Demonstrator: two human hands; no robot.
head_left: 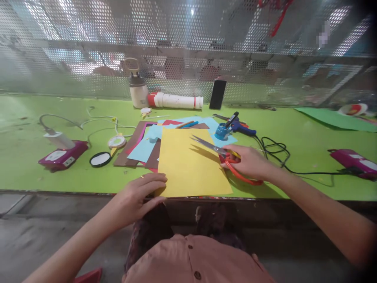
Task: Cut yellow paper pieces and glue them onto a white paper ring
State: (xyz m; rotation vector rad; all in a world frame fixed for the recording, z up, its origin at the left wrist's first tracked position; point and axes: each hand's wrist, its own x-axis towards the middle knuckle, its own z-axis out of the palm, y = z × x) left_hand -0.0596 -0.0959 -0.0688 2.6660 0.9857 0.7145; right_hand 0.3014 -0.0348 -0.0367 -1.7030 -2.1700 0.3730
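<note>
A yellow sheet of paper [188,165] lies at the table's front edge, on top of several coloured sheets. My left hand [141,194] grips the sheet's lower left corner, fingers on top and thumb at the table edge. In my right hand [247,159] are scissors [210,145] with red handles, their blades slightly apart and pointing left above the paper's right half. Blue [143,149] and brown sheets [126,151] stick out on the left of the yellow one.
Behind the papers stand a blue pot [222,132], a glue gun [243,127], a phone [218,94], a jug [139,92] and a white roll [178,101]. Purple power blocks lie left [63,155] and right [355,162], with cables. Tape rolls [117,141] sit left.
</note>
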